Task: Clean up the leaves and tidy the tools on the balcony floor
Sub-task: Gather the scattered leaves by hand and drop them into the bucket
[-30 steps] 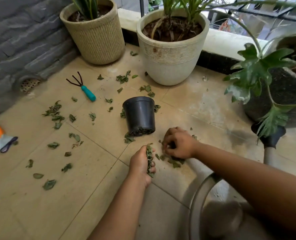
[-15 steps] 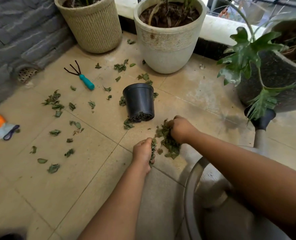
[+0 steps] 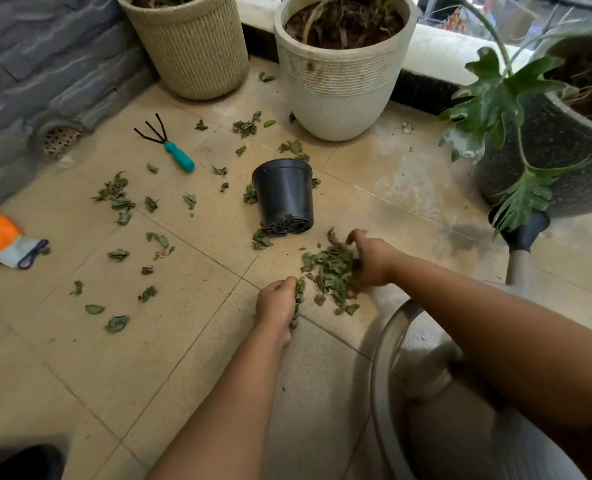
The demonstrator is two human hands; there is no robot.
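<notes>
Dried green leaves lie scattered over the tan tiles, with a gathered pile (image 3: 329, 268) in front of me. My left hand (image 3: 278, 303) grips a bunch of leaves, fingers curled round them. My right hand (image 3: 369, 259) cups the right side of the pile, its fingers bent around the leaves. A small black plastic pot (image 3: 284, 195) lies tipped over just beyond the pile. A hand rake (image 3: 168, 143) with a teal handle lies on the floor at the left. An orange and white glove (image 3: 2, 240) lies at the far left edge.
A woven beige planter (image 3: 190, 46) and a white planter (image 3: 339, 81) stand at the back. A dark planter with a split-leaf plant (image 3: 564, 140) stands on the right. A grey watering can (image 3: 426, 393) sits under my right arm. A wall drain (image 3: 61, 140) is at left.
My right hand has swept loose leaves together into a pile and now cups it from the right. My left hand stays closed on its bunch. The view has dipped slightly.
</notes>
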